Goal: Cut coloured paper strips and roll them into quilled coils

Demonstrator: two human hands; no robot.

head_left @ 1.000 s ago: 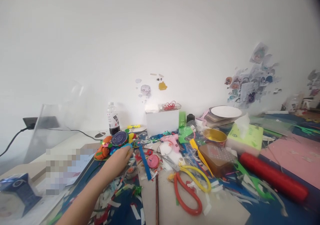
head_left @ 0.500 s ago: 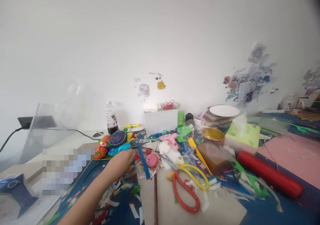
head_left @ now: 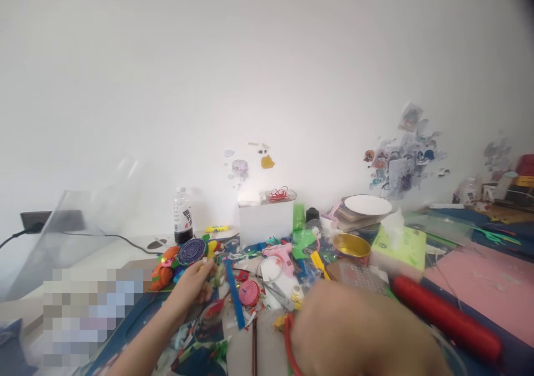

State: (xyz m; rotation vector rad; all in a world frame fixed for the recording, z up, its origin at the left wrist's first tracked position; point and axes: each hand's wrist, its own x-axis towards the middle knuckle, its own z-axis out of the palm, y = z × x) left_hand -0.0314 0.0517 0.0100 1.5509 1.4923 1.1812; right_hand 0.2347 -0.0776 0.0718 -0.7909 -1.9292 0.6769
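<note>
My left hand (head_left: 199,282) hovers over the scraps at the left of the mat. Its fingers are curled together, and whatever they hold I cannot make out. Just beyond it lie a purple coiled disc (head_left: 192,251) and orange craft pieces (head_left: 162,276). A blue strip (head_left: 235,295) and a pink round piece (head_left: 249,293) are to its right. My right hand (head_left: 329,323), smeared by motion, is over the scissors (head_left: 278,295). It hides most of the red and yellow handles; the grey blades point away to the left. Its fingers cannot be made out.
Behind the scissors lies a pink glue gun (head_left: 281,257). A gold tin (head_left: 351,246), a tissue pack (head_left: 398,248) and a red roll (head_left: 446,317) are at the right. A bottle (head_left: 183,217) and white box (head_left: 266,222) stand by the wall. Paper scraps are strewn around.
My right hand has come into view from the lower right and covers the scissors' handles. My left hand has shifted slightly left, its fingers now showing curled. The view has tilted up a little.
</note>
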